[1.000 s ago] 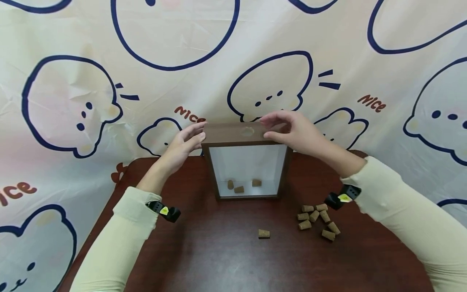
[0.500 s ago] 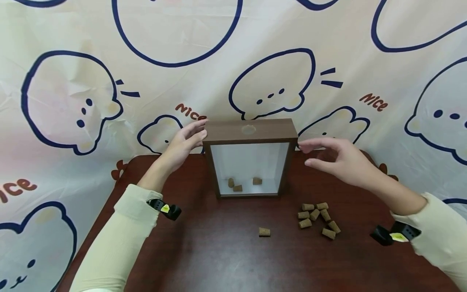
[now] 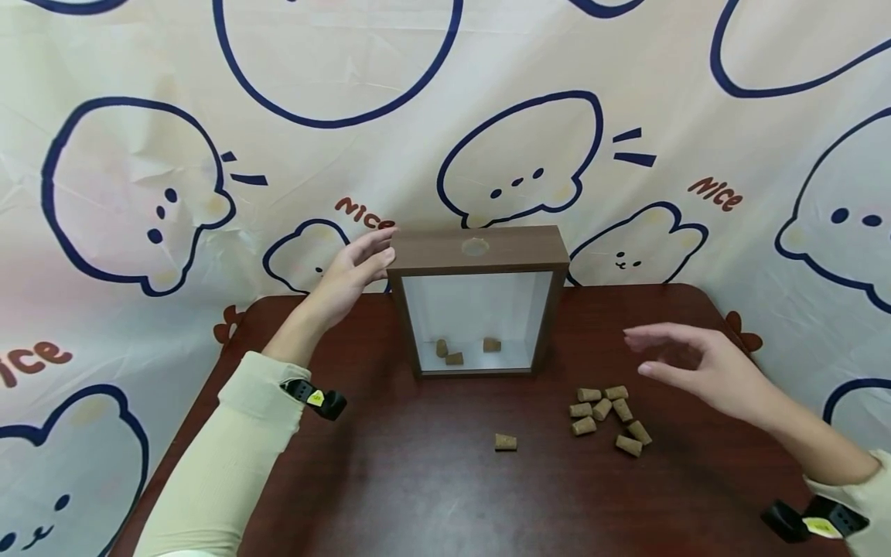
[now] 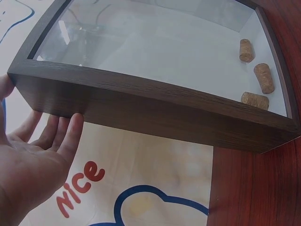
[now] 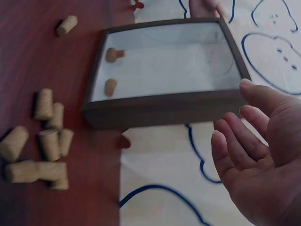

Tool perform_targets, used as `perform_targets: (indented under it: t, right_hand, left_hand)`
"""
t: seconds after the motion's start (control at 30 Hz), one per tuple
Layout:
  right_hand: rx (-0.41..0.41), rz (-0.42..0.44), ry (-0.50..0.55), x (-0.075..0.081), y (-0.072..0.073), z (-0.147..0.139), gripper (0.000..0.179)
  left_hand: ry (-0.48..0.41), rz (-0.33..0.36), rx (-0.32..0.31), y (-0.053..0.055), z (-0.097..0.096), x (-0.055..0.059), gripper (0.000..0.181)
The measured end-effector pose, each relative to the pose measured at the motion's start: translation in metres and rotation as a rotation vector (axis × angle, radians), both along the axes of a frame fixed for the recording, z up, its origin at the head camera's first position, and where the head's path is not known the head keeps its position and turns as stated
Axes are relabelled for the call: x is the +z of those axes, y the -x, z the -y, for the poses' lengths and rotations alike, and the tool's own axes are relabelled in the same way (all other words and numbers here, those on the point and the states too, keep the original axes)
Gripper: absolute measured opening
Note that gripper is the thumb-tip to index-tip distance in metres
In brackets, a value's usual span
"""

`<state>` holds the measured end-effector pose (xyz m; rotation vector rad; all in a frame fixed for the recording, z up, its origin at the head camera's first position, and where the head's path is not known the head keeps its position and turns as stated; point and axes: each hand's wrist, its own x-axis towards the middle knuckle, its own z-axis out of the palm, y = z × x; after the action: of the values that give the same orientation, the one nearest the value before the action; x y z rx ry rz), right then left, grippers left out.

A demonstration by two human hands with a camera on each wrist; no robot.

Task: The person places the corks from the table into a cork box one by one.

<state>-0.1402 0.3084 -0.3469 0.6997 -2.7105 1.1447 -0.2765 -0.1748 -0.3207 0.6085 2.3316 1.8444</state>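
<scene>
Where the cream long sleeve (image 3: pixel 230 456) ends at a black strapped wrist device (image 3: pixel 327 402), the person's left hand (image 3: pixel 348 275) reaches up to the dark brown, wood-look display box (image 3: pixel 428 251). Its fingertips touch the box's side near the upper left corner, the thumb by the front edge; the hand lies loose, with its fingers fairly straight. From where I stand, the box is upright on the reddish-brown polished tabletop (image 3: pixel 390 472), just right of that hand, a pale round spot (image 3: pixel 476 247) on its top. Through the clear front I see three small tan cylindrical corks (image 3: pixel 492 345) on its white floor, one of them standing and two lying, well below the left fingertips. One loose tan cork (image 3: pixel 506 442) lies on the table in front of the box. Farther right, near each other, lies a cluster of eight matching tan corks (image 3: pixel 602 409). Beyond it, the right hand (image 3: pixel 710 371) hangs over the table, released, fingers gently bent and thumb apart, clear of the box and near the cluster.
</scene>
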Motion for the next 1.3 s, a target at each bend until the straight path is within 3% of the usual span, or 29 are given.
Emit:
perform_targets:
  t: [0.67, 1.0, 1.3]
  right_hand:
    - [-0.104, 0.137, 0.098, -0.082, -0.023, -0.071, 0.036]
    - [-0.103, 0.207, 0.107, -0.119, -0.024, -0.088, 0.040]
    - [-0.065, 0.276, 0.134, -0.142, -0.021, -0.087, 0.042]
  left_hand:
    - [0.004, -0.001, 0.003, 0.001, 0.000, 0.000, 0.056]
    - [0.003, -0.004, -0.003, 0.001, 0.000, 0.000, 0.056]
    - [-0.008, -0.002, -0.004, 0.000, 0.000, 0.001, 0.056]
